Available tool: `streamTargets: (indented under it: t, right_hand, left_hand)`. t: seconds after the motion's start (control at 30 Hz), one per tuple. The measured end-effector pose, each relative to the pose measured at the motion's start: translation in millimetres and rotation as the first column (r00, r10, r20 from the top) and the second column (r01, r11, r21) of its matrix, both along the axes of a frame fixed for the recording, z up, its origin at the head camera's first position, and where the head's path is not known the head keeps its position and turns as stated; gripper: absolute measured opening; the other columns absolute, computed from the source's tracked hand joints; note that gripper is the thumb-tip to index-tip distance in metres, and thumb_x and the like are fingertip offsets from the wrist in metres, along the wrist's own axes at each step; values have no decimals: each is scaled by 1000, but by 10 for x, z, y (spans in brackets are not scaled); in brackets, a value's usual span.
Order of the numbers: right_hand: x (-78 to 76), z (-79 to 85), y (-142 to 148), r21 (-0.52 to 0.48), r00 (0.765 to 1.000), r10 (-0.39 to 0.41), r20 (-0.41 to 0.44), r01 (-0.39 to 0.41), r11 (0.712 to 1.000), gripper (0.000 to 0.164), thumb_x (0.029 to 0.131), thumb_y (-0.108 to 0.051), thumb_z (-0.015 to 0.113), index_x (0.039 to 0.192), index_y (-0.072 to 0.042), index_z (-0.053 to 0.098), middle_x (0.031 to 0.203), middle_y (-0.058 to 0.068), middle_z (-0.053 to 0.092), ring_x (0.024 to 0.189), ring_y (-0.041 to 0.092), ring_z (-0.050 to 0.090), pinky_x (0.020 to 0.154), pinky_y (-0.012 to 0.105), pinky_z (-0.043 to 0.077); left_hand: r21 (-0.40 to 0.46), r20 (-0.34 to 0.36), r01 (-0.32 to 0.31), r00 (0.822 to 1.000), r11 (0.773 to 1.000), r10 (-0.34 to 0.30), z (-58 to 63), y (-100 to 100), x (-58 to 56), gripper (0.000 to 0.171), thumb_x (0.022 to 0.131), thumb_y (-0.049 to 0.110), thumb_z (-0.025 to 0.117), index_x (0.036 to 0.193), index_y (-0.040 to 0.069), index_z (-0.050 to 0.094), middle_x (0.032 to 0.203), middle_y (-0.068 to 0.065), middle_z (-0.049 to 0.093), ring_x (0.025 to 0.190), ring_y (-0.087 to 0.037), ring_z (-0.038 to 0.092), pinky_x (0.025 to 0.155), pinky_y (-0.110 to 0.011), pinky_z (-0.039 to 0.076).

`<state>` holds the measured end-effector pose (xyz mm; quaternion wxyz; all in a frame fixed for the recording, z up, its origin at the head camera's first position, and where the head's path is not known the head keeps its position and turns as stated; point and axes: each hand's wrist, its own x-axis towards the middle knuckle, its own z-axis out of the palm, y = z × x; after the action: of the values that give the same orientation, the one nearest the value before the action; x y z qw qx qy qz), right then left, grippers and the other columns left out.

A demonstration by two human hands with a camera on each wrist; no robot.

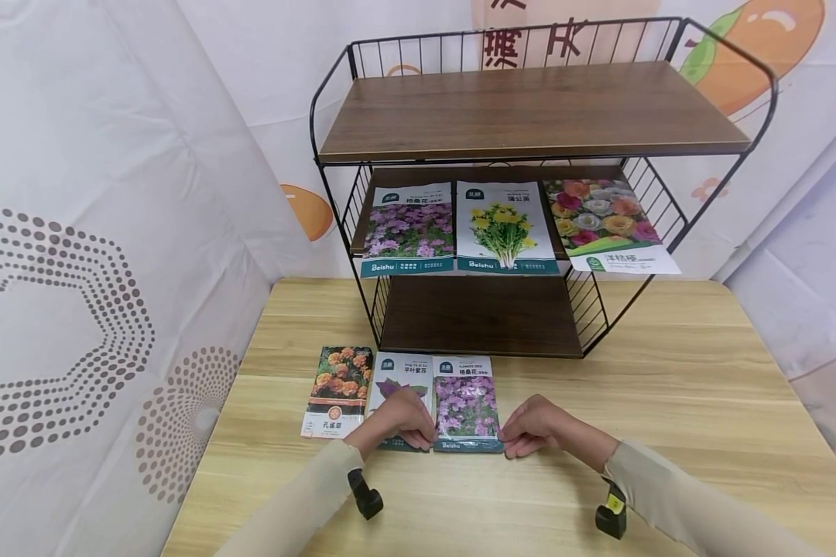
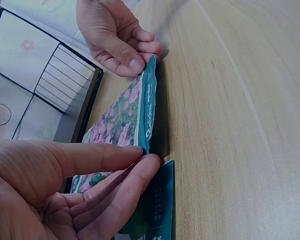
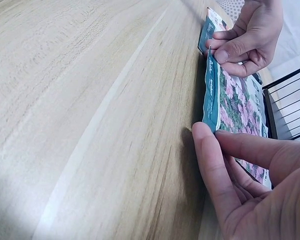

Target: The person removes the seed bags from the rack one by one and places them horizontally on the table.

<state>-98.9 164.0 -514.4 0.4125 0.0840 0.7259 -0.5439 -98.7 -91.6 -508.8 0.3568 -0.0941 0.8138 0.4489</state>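
A seed packet with purple flowers [image 1: 467, 406] lies in front of the rack, its teal bottom edge raised slightly off the table. My left hand [image 1: 411, 419] pinches that packet's lower left corner between thumb and fingers. At the lower right corner, my right hand [image 1: 532, 427] pinches it likewise; both grips show plainly in the left wrist view. Under my left hand, a packet with purple leaves [image 1: 402, 379] lies flat, partly hidden. Left of it is a packet with orange flowers [image 1: 339, 387].
A black wire rack with brown shelves [image 1: 529, 108] stands behind the packets. Its middle shelf bears a purple-flower packet [image 1: 409, 228], a yellow-flower packet [image 1: 507, 227] and a mixed-flower packet [image 1: 606, 224]. The bottom shelf [image 1: 481, 313] is close behind the table packets. A white curtain [image 1: 97, 155] hangs at left.
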Motion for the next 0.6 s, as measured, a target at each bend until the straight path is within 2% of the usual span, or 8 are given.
streamTargets:
  t: [0.6]
  right_hand:
    - [14,-7,-21,-9,1000,18,-23,-18,1000,16,80,-1,69,89,11,67,68,19,69,57,18,69,56,30,61]
  left_hand:
    - [-51,-7,30,1000,998,-30,31,-12,-9,8,69,-4,75,67,0,69,60,-13,68,48,-16,65,50,-28,59]
